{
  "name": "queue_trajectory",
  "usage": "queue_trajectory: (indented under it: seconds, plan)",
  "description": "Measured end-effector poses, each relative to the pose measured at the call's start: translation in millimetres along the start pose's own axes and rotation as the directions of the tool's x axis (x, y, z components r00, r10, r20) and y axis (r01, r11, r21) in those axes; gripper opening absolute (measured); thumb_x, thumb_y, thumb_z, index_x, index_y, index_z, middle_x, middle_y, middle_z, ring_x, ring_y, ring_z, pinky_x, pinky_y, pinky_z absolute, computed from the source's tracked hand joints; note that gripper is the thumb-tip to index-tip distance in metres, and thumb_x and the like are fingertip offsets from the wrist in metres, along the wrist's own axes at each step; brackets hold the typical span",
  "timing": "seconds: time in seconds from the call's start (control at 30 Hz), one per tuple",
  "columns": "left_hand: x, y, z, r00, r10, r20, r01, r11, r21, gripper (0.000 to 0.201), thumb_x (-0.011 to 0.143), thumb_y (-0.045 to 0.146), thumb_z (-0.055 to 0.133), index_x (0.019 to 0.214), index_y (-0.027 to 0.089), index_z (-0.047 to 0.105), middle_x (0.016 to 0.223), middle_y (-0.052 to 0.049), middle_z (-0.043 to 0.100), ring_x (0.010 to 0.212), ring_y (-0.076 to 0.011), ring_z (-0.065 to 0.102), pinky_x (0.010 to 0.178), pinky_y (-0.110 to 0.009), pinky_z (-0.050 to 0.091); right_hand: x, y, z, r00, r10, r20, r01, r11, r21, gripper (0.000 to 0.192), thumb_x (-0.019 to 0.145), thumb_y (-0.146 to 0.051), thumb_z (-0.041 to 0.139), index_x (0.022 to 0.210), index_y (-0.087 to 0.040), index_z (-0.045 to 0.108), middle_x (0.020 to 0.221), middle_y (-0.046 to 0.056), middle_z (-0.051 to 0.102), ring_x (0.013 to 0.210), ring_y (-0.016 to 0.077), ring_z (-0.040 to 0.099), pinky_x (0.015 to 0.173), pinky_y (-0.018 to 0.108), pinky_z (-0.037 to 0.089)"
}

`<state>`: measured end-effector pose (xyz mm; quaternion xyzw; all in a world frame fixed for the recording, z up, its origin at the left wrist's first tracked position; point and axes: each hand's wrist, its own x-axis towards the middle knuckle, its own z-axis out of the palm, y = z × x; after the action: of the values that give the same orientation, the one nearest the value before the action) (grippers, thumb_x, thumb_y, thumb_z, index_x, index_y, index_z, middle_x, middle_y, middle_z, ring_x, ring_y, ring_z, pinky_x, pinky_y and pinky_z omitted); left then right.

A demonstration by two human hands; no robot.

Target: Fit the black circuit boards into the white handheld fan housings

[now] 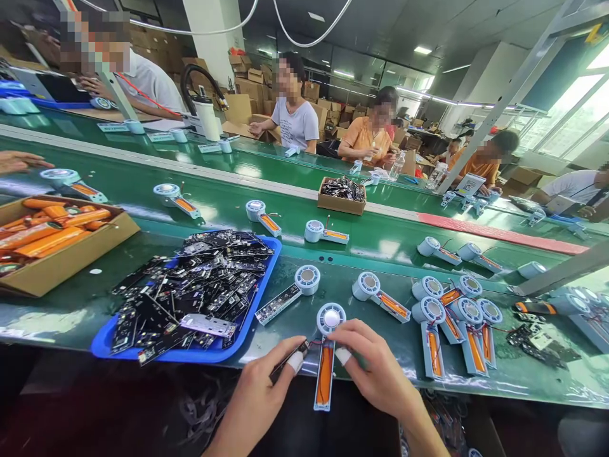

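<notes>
Between my hands, at the bench edge, lies a light-blue handheld fan (330, 317) with its handle pointing toward me and an orange battery (325, 374) in the open handle. My left hand (273, 381) pinches a narrow black circuit board (285, 362) left of the fan's neck; a thin red wire runs between them. Curled over the neck from the right is my right hand (371, 355), its index fingertip on the housing; whether it also grips a wire is hidden. White tape wraps both thumbs. Just behind, another fan (307, 279) has a circuit board in its handle.
Left of me stands a blue tray (271, 279) heaped with circuit boards, beside a cardboard box (71, 260) of orange batteries. Several fan housings (469, 311) cluster at right. Across the green conveyor (394, 244), with another box of boards (341, 203), co-workers sit.
</notes>
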<state>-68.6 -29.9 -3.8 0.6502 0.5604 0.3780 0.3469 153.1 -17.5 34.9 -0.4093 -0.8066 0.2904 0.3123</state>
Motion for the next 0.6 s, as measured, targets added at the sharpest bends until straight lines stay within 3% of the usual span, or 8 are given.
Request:
queue_trajectory:
  seconds: [0.1,0.17,0.27,0.4,0.5,0.6]
  plan:
    - [-4,-5,-1.3,0.998,0.058,0.002,-0.057,0.983,0.176,0.042,0.09,0.028,0.046,0.124,0.027,0.071,0.113,-0.003,0.08,0.101,-0.026,0.078,0.084,-0.033,0.064,-10,-1,-8,0.985,0.029,0.168,-0.007,0.991,-0.133,0.054,0.085,0.002,0.049,0.125,-0.029,0.066,0.112,0.005,0.064,0.099,0.019,0.063,0.087,0.03,0.053]
    - [-6,-6,0.2,0.994,0.101,0.043,-0.108,0.964,0.242,0.052,0.089,0.02,0.042,0.136,0.03,0.064,0.116,-0.002,0.079,0.099,-0.0245,0.078,0.081,-0.033,0.064,-13,2,-6,0.976,0.041,0.214,-0.002,0.984,-0.181,0.048,0.084,0.001,0.053,0.117,-0.029,0.071,0.106,0.004,0.064,0.093,0.0188,0.063,0.082,0.029,0.053]
    - [-6,-5,5.3,0.983,0.17,0.076,-0.184,0.949,0.256,0.059,0.086,0.011,0.039,0.137,0.03,0.062,0.122,-0.001,0.077,0.104,-0.0221,0.077,0.084,-0.03,0.063,-11,9,2,0.989,0.005,0.147,0.005,0.998,-0.069,0.032,0.088,-0.003,0.058,0.101,-0.026,0.076,0.103,0.004,0.067,0.093,0.0175,0.066,0.083,0.027,0.053]
    - [-4,-3,11.7,0.981,0.192,0.028,-0.193,0.944,0.268,0.049,0.09,0.014,0.038,0.13,0.024,0.066,0.122,-0.006,0.077,0.108,-0.0244,0.075,0.088,-0.034,0.063,-6,12,7,0.991,-0.042,0.128,0.034,0.997,0.064,0.029,0.091,-0.007,0.058,0.104,-0.026,0.075,0.115,0.005,0.07,0.106,0.0177,0.068,0.094,0.028,0.052]
    - [-4,-1,13.2,0.976,0.213,0.036,-0.212,0.917,0.339,0.05,0.092,0.013,0.034,0.13,0.023,0.066,0.116,-0.009,0.078,0.103,-0.0244,0.076,0.083,-0.033,0.064,-3,10,8,0.99,-0.061,0.124,0.052,0.996,0.079,0.024,0.094,-0.011,0.057,0.102,-0.025,0.076,0.113,0.006,0.071,0.105,0.0187,0.068,0.093,0.03,0.052]
    - [-6,2,12.7,0.972,0.219,0.087,-0.234,0.846,0.479,0.057,0.091,0.005,0.03,0.132,0.025,0.066,0.105,-0.008,0.077,0.084,-0.0222,0.078,0.068,-0.028,0.062,-1,11,14,1.0,0.009,0.016,-0.013,0.975,0.223,0.017,0.095,-0.019,0.059,0.093,-0.021,0.076,0.101,0.006,0.074,0.094,0.0186,0.069,0.087,0.03,0.054]
